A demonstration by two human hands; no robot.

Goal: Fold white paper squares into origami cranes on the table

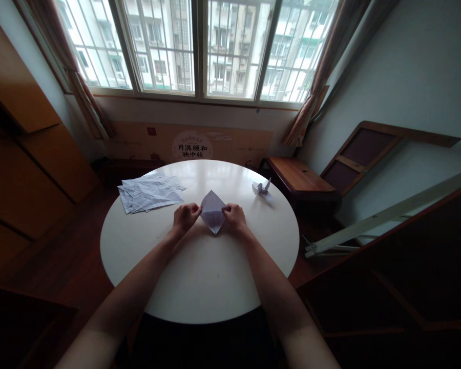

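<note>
A folded sheet of pale paper (pixel 213 211), diamond-shaped with a crease across its middle, is held between my two hands above the table's centre. My left hand (pixel 186 217) pinches its left corner between thumb and fingers. On the opposite side, my right hand (pixel 234 215) grips the right corner the same way. The lower point of the paper hangs close to the white table top; whether it touches, I cannot tell.
The round white table (pixel 200 277) carries a pile of creased paper sheets (pixel 149 193) at the left and a folded paper crane (pixel 263 189) at the right. Beyond it stand a low wooden bench (pixel 300 174) and a long printed cardboard panel (pixel 138 138) below the barred window.
</note>
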